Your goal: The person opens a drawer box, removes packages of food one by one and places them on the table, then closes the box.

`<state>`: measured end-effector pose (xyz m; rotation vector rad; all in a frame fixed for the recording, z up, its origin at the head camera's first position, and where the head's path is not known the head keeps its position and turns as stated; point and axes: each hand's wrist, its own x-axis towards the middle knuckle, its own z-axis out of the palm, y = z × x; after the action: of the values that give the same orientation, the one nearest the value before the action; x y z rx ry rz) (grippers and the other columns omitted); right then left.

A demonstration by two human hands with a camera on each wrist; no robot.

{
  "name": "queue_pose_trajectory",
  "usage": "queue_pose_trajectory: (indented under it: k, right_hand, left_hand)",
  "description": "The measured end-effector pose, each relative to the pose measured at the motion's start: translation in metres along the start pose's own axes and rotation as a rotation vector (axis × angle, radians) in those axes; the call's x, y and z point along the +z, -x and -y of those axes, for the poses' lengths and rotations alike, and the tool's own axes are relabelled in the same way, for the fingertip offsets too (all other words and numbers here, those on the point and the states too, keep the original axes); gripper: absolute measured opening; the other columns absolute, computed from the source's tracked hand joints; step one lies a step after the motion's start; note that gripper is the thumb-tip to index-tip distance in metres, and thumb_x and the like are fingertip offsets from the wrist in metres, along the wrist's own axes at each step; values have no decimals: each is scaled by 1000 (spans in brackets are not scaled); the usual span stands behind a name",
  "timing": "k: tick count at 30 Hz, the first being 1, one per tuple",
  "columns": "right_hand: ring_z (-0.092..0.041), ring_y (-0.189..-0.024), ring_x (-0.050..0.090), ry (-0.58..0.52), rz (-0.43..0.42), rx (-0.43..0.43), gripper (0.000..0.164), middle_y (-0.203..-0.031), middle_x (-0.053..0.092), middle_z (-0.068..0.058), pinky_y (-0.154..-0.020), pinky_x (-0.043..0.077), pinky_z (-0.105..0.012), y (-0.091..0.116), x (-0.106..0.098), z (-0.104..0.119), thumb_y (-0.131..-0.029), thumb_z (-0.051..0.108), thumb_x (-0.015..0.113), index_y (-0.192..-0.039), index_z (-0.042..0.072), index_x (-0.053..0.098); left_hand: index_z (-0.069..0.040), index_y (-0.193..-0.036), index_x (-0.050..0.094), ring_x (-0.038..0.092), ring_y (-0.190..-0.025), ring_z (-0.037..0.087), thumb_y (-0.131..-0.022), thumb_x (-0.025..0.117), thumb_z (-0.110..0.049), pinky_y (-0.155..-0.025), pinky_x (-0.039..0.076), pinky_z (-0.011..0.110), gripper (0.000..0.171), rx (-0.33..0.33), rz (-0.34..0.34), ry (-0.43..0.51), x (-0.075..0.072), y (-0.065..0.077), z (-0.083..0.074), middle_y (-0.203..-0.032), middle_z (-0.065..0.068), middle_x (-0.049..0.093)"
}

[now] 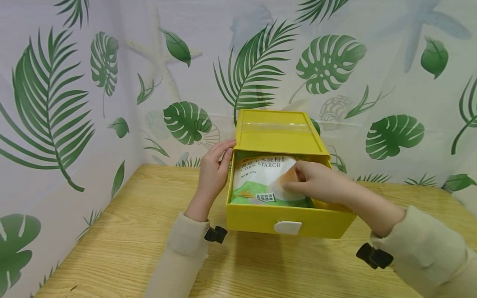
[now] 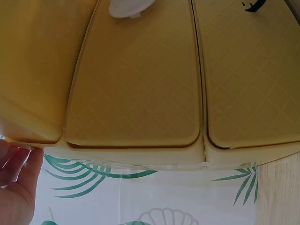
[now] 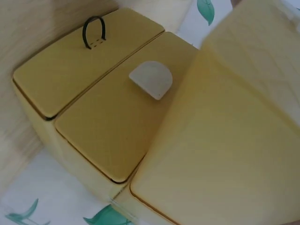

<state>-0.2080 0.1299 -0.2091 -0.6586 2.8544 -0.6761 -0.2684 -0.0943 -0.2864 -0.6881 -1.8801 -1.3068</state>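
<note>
Packet (image 1: 253,184) lies in the drawer (image 1: 253,219), its right side pinched by my right fingers (image 1: 302,167); it reads "CORN STARCH" below Chinese characters. My straightened left fingers (image 1: 220,148) touch the cabinet (image 1: 275,138).

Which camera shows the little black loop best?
The right wrist view: the whole black loop shows, on a yellow panel. The left wrist view cuts it off at the top edge; the head view doesn't show it.
</note>
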Motion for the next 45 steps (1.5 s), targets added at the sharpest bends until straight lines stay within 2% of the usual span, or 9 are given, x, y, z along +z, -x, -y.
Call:
queue_pose_trajectory:
  k: [4,9,16,20,25,28,32,39,45]
  right_hand:
    - [-17,-70,45,-80,14,15,32,-77,50,-4,-60,38,-29,0,1,-1,-84,31,59,-92,2,48]
    - [-18,-82,51,-241,47,6,33,-92,57,-8,-71,42,-30,1,1,-2,-83,22,60,-103,-2,48]
    - [-15,-63,42,-411,49,1,25,-68,45,-6,-55,35,-23,2,1,-5,-83,12,60,-94,-3,44]
    - [-14,-65,43,-485,47,-7,25,-69,45,-6,-56,37,-22,2,1,-7,-83,8,59,-98,-5,43]
    - [-14,-66,45,-506,40,9,27,-72,45,-7,-57,39,-22,2,-2,-6,-85,8,57,-102,-7,42]
    - [-14,-71,50,-520,44,23,38,-79,51,-8,-62,44,-22,2,-3,-6,-86,10,57,-114,-9,39]
    - [-13,-74,54,-566,35,18,43,-87,57,-7,-65,47,-22,3,-4,-8,-87,11,55,-120,-10,37]
    - [-8,-62,55,-813,24,-11,32,-78,57,-2,-56,48,-18,4,-8,-12,-88,-1,48,-112,-13,32]
    - [-10,-59,57,-900,37,-73,28,-75,58,-5,-55,50,-19,6,-8,-14,-87,-2,47,-108,-14,34]
  left_hand:
    - [7,-106,60,52,-105,25,-91,47,-3,-75,50,29,23,-1,-2,4,0,0,0,-110,17,57]
    - [8,-106,60,52,-105,25,-91,47,-3,-78,49,29,23,-1,-9,18,0,0,2,-109,18,58]
    - [8,-105,60,52,-105,24,-91,47,-2,-77,49,27,22,4,-4,2,1,0,2,-109,18,57]
    - [8,-106,60,52,-105,24,-91,47,-2,-78,49,26,22,7,-3,-7,2,-1,3,-109,18,57]
    - [9,-105,60,52,-105,25,-90,47,-1,-79,49,27,22,15,-4,-6,1,-1,2,-109,18,57]
    - [8,-105,60,52,-105,25,-90,47,-2,-78,49,27,22,12,-2,-9,1,-1,2,-109,18,57]
    - [8,-106,60,52,-105,25,-91,47,-2,-75,50,28,22,6,1,-10,1,0,2,-110,18,57]
    - [8,-105,60,53,-104,25,-90,48,-1,-77,50,28,22,26,-5,-7,2,0,4,-109,18,58]
    - [8,-105,60,52,-105,25,-90,48,-1,-78,49,28,21,29,-8,-9,1,0,3,-109,18,58]
